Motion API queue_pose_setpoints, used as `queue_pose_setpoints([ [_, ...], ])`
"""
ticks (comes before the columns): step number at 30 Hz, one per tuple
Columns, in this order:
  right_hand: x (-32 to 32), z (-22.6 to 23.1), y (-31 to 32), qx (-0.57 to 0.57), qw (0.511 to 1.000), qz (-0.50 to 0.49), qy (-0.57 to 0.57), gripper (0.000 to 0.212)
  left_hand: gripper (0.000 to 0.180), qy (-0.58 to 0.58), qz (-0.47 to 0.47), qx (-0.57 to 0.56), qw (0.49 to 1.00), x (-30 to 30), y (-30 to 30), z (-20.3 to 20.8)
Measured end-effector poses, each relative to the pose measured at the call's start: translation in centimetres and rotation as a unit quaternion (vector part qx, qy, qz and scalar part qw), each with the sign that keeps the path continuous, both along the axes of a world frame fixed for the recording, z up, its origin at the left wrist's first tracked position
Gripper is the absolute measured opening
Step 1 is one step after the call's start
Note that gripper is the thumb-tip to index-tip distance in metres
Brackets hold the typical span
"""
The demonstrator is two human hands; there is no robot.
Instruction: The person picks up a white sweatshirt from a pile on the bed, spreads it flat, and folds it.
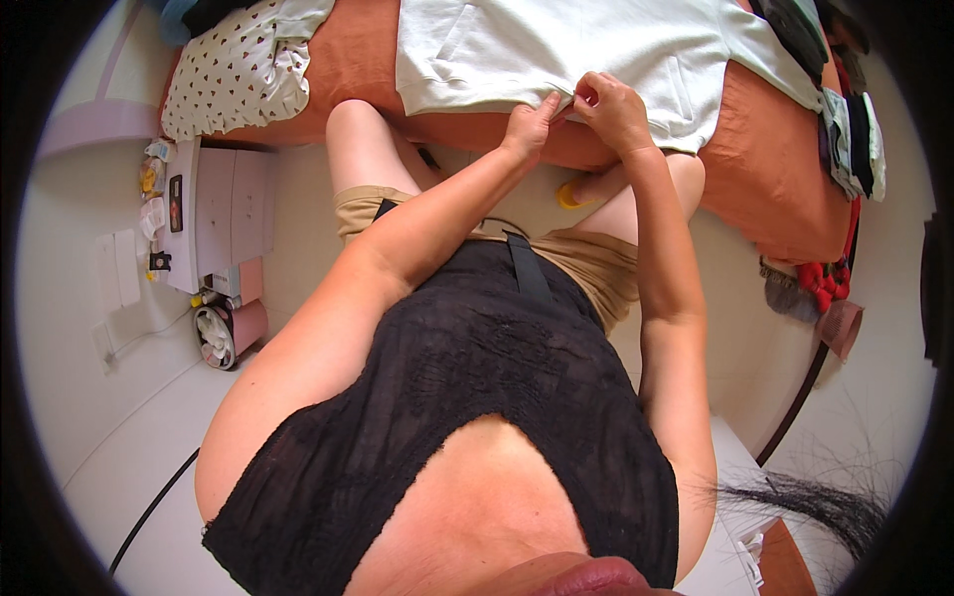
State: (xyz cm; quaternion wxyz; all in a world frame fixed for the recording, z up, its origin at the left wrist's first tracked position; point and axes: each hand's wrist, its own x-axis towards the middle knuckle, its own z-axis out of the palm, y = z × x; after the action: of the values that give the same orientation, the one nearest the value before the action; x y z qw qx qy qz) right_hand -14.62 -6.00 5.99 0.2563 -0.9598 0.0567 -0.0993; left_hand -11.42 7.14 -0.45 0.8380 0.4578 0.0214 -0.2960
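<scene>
A white long-sleeved jacket (507, 50) with slanted pockets lies spread on an orange bed cover (775, 169), its hem toward me. At the middle of that hem, where the front edges meet, my left hand (532, 127) pinches the cloth between thumb and fingers. Just to its right, my right hand (613, 111) is closed with thumb and fingertips together on the same spot. The small part between the fingertips is mostly hidden, so I cannot make out its details. Both hands are close together, almost touching.
A white patterned garment (243, 74) lies on the bed's left. Folded clothes (855, 144) hang at the right edge. A pale cabinet (224, 209) stands at the left wall, with a pink bin (248, 323) near it. My knees are against the bed's front.
</scene>
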Motion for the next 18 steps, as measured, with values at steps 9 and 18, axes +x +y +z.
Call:
queue_pose_setpoints([
  [9, 2.1, -2.5, -1.2, 0.188, 0.98, -0.046, -0.047, 0.012, 0.028, -0.048, 0.029, 0.019, 0.998, -0.4, -0.6, 1.0],
  [18, 3.1, -4.5, -1.5, 0.253, 0.961, -0.07, -0.084, 0.014, 0.027, -0.053, 0.064, 0.013, 0.996, -0.4, -1.4, 1.3],
])
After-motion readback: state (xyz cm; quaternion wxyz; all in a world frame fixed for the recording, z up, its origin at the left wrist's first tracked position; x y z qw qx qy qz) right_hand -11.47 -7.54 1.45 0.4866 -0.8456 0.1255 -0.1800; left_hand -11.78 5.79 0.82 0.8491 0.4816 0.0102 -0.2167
